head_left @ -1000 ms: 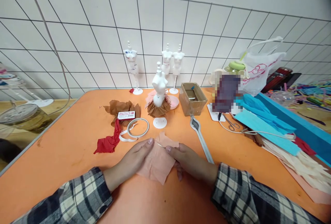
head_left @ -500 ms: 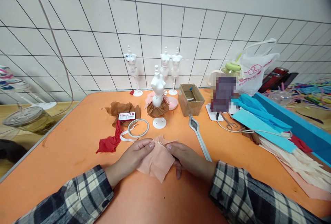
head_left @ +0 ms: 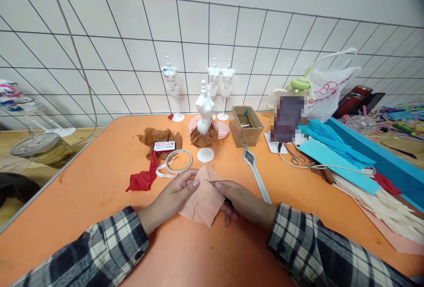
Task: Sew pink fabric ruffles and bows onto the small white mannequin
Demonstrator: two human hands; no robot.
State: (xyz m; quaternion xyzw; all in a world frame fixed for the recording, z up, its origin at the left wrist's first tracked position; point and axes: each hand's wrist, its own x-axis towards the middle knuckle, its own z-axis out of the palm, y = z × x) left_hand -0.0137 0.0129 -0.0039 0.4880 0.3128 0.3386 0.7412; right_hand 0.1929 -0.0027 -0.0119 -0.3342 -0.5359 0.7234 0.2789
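A crinkled peach piece of crepe paper is between my hands above the orange table. My left hand pinches its left edge, thumb on top. My right hand is closed around a slim tool with a dark handle; its thin metal tip lies against the paper. Whether the tool has one or two blades I cannot tell. Just beyond stands a white mini dress form on a round base, with a gathered brown paper skirt around it.
Around the hands lie a tape roll, red paper, brown paper under a small box, and a grey-white strap. Behind are a cardboard box and more dress forms. Scissors and blue paper lie right.
The view has shifted slightly. The paper and both hands stay close together, and less of the tool's metal tip shows. Nothing was let go.
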